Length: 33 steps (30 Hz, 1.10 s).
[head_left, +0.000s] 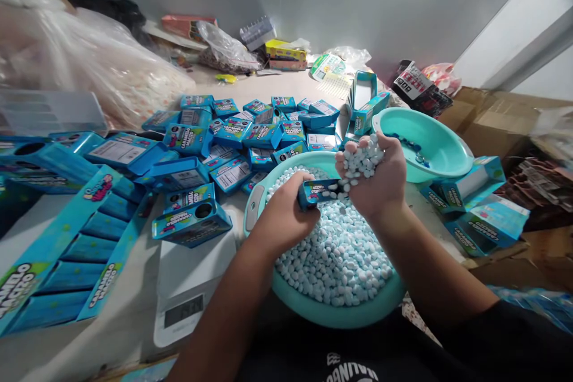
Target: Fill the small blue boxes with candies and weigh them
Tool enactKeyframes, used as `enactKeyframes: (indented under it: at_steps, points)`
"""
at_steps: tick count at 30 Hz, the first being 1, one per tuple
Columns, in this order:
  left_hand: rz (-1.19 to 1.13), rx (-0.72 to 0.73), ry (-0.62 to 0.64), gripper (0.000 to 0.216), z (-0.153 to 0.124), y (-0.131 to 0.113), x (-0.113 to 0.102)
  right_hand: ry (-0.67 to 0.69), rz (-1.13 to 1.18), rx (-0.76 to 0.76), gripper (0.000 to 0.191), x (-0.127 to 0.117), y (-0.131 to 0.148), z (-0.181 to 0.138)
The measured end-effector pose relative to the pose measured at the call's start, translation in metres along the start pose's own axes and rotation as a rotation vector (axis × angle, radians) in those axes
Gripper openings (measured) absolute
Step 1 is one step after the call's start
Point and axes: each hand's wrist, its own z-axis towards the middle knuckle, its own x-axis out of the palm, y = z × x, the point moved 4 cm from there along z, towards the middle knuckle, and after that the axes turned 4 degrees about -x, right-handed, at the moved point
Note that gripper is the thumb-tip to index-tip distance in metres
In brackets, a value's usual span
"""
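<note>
My left hand (pixel 289 210) is closed around a small blue candy box (pixel 319 192), tilted so its open end faces right. Cupped beside that opening, my right hand (pixel 380 182) holds a heap of pale blue and white candies (pixel 362 161). A few candies lie between palm and box mouth. Both hands are over a turquoise basin (pixel 308 315) filled with the same candies. Left of the basin stands a white digital scale (pixel 192 277), its reading too blurred to make out. One blue candy box (pixel 193 222) rests on the scale.
Many blue boxes (pixel 233 131) lie piled behind the basin. A display carton (pixel 49 250) with rows of boxes is at left. A second turquoise basin (pixel 441 137) holds small dark blue pieces. Plastic bags (pixel 102 65) stand back left; cardboard boxes (pixel 501 119) are at right.
</note>
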Motion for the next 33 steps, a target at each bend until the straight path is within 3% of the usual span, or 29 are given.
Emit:
enactKeyframes:
  at_steps: [7, 11, 33]
  points:
    - [-0.008, 0.002, -0.006, 0.034, -0.0007, -0.0034, -0.0008, -0.007, 0.138, 0.028, 0.022, -0.0008, 0.0002, -0.0023]
    - [-0.012, -0.009, -0.006, 0.034, -0.0006, -0.0052, -0.0008, 0.046, 0.132, -0.007, 0.022, 0.0005, 0.0014, -0.0035]
    - [0.010, 0.016, -0.014, 0.036, -0.0010, -0.0038, 0.0005, 0.059, -0.027, -0.114, 0.025, -0.0013, -0.0023, -0.0044]
